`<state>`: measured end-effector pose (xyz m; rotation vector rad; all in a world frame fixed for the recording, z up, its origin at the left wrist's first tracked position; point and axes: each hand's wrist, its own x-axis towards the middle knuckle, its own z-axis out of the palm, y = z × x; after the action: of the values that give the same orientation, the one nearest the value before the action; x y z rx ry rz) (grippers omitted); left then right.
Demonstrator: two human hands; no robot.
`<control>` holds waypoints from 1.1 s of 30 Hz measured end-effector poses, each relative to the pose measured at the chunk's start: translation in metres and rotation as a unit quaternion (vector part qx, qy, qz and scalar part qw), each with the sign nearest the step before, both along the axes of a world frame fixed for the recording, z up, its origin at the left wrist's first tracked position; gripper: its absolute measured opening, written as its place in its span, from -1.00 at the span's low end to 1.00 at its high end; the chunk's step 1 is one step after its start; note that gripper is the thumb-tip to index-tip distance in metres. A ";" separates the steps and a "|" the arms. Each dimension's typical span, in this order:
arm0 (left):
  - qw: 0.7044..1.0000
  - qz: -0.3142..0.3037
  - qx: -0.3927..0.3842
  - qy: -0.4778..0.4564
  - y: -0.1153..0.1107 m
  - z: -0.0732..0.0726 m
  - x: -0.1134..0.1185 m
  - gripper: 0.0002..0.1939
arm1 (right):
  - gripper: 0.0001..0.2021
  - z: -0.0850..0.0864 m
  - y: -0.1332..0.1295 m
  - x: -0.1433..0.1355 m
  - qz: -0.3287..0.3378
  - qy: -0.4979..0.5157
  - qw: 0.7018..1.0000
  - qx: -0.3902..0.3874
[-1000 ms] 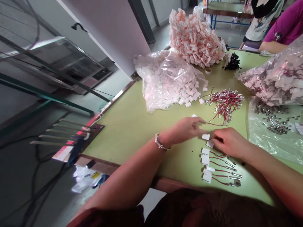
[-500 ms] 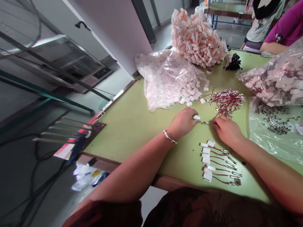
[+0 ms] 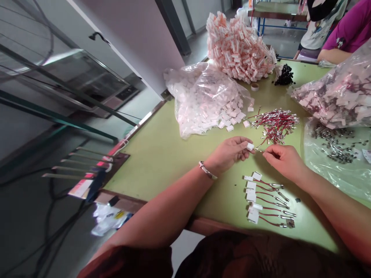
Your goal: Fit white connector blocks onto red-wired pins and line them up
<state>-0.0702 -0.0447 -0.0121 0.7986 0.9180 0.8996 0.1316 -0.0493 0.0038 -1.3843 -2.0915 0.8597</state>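
My left hand (image 3: 233, 152) pinches a small white plastic connector housing (image 3: 249, 146) between thumb and fingers. Just to its right, my right hand (image 3: 282, 159) is closed on a short wire with a metal terminal (image 3: 259, 150), whose tip points at the housing and seems to meet it. Behind the hands lies a pile of red wires with silver terminals (image 3: 276, 122). Nearer to me, several finished-looking pieces, white housings (image 3: 251, 195) with red wires (image 3: 269, 208) and metal ends, lie in a column on the green table (image 3: 156, 154).
A clear bag of white housings (image 3: 205, 100) lies at the back, before a heap of pink-white parts (image 3: 240, 50). Black parts (image 3: 285, 75) and a tape roll (image 3: 254, 87) sit nearby. At right are another full bag (image 3: 342, 96) and loose metal pieces (image 3: 340, 152). A person's purple sleeve (image 3: 348, 31) shows beyond.
My left hand has moved right and turned, bringing the housing up to the wire's terminal. My right hand has lifted the wire off the tabletop and shifted slightly right.
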 end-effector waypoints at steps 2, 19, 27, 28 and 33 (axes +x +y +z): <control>1.000 0.010 -0.011 -0.023 -0.001 -0.001 0.000 -0.91 | -0.81 0.000 -0.002 -0.001 0.010 0.000 1.000 0.014; 0.993 -0.085 0.035 0.072 -0.006 -0.005 0.001 -0.77 | -0.75 -0.003 -0.009 -0.001 0.061 -0.221 0.957 0.175; 0.972 -0.177 0.065 0.138 -0.009 -0.008 -0.001 -0.80 | -0.78 0.002 -0.015 -0.007 0.147 -0.235 0.956 0.096; 0.966 -0.184 0.086 0.158 -0.010 -0.007 0.000 -0.82 | -0.79 0.005 -0.012 -0.004 0.155 -0.231 0.958 0.076; 0.874 -0.204 0.312 0.312 -0.014 -0.002 0.006 -0.89 | -0.81 0.025 0.017 0.024 0.137 -0.195 0.971 -0.027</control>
<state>-0.0643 -0.0590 -0.0137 1.8476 0.9530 0.5494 0.1555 -0.0320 0.0289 -1.4018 -2.6242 0.8024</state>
